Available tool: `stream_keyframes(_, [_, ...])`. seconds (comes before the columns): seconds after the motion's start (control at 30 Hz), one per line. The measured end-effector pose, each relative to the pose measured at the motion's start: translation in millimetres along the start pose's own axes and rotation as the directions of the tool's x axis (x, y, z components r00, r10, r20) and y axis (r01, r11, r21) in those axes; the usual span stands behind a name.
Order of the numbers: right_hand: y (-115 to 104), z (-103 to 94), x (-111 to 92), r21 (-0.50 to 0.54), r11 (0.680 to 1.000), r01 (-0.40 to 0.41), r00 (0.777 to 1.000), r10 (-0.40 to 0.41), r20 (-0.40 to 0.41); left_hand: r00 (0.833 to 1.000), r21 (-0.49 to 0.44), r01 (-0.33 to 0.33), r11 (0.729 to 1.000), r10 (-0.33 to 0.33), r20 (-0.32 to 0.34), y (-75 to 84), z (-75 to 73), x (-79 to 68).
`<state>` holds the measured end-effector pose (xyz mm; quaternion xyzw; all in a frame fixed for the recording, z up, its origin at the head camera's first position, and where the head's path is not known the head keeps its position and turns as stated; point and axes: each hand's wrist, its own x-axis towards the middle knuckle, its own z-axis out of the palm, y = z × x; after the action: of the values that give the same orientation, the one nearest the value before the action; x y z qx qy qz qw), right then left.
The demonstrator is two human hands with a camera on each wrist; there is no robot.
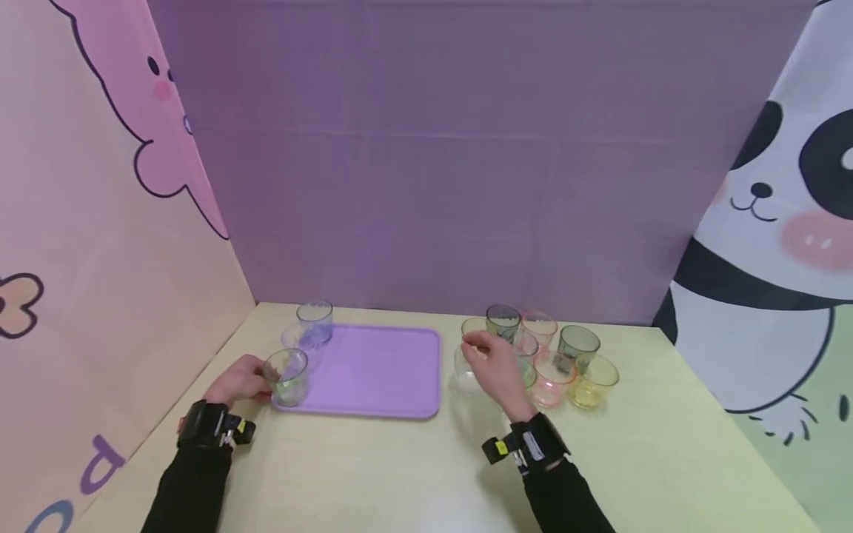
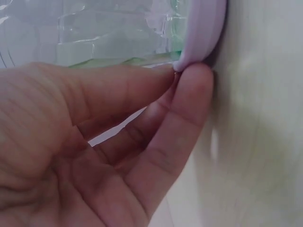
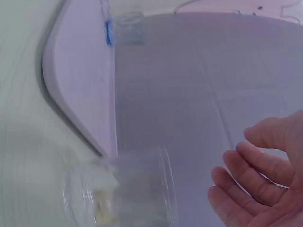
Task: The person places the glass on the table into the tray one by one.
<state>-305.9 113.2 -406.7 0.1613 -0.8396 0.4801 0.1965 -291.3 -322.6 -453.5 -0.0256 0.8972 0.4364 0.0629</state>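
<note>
1. The left hand [image 1: 243,380] has its grip narrow: the thumb and fingertips pinch the rim of the purple tray [image 1: 393,370], at the tray's front left corner.
2. Just beside this thumb, the greenish glass [image 1: 288,379] stands upright on the same corner of the tray.
3. The right hand [image 1: 493,363] holds nothing; its fingers are half curved, and between thumb and forefinger there is a small gap.
4. Near this hand, but apart from it, a clear glass [image 3: 123,189] stands on the bench [image 1: 373,474], to the right of the tray.
5. The tray lies flat, near the back edge of the bench and toward its back left corner.
6. Along the tray's left side, behind the greenish glass, there are also a low clear glass and, at the tray's back left corner, a bluish glass [image 1: 315,320].
7. Right of the middle, close to the back edge of the bench, more glasses stand together, among them a yellow glass [image 1: 593,385], a pink glass [image 1: 553,383] and a grey glass [image 1: 578,344]; the right hand partly hides this group.
</note>
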Motion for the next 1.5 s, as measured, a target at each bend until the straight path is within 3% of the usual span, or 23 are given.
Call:
stream_keyframes(0.23, [13, -36.7, 5, -0.060, 0.996, -0.065, 0.998, 0.065, 0.011, 1.000, -0.039, 0.005, 0.999, -0.005, -0.008, 0.1, -0.3, -0.6])
stream_keyframes(0.4, [25, -74.7, 6, -0.067, 0.984, -0.163, 0.984, 0.157, -0.085, 1.000, -0.076, 0.010, 0.997, -0.009, 0.012, 0.0, 1.8, 0.6])
stream_keyframes(0.53, [38, -109.4, 8, -0.117, 0.957, -0.266, 0.959, 0.251, -0.131, 1.000, -0.061, 0.020, 0.998, -0.020, 0.002, 1.1, 1.5, 2.4])
stream_keyframes(0.6, [44, -126.5, 7, -0.146, 0.939, -0.312, 0.949, 0.300, -0.100, 1.000, -0.050, 0.028, 0.998, -0.028, -0.005, 2.3, 0.9, 3.1])
stream_keyframes(0.77, [57, -159.1, 2, -0.185, 0.907, -0.378, 0.916, 0.395, 0.067, 0.999, -0.040, 0.039, 0.998, -0.039, -0.002, 4.9, -0.8, 3.9])
stream_keyframes(1.03, [78, -171.9, -11, -0.290, 0.861, -0.418, 0.863, 0.476, 0.168, 0.999, -0.037, 0.041, 0.998, -0.041, 0.012, 0.9, 0.4, 3.3])
stream_keyframes(1.27, [84, -174.1, -12, -0.315, 0.839, -0.443, 0.849, 0.506, 0.154, 1.000, -0.029, 0.025, 0.999, -0.025, 0.015, 2.4, 0.3, 5.0])
stream_keyframes(1.5, [97, -177.2, -17, -0.301, 0.800, -0.520, 0.789, 0.584, 0.189, 0.999, -0.005, 0.027, 1.000, -0.027, 0.020, 2.7, 1.6, 3.7])
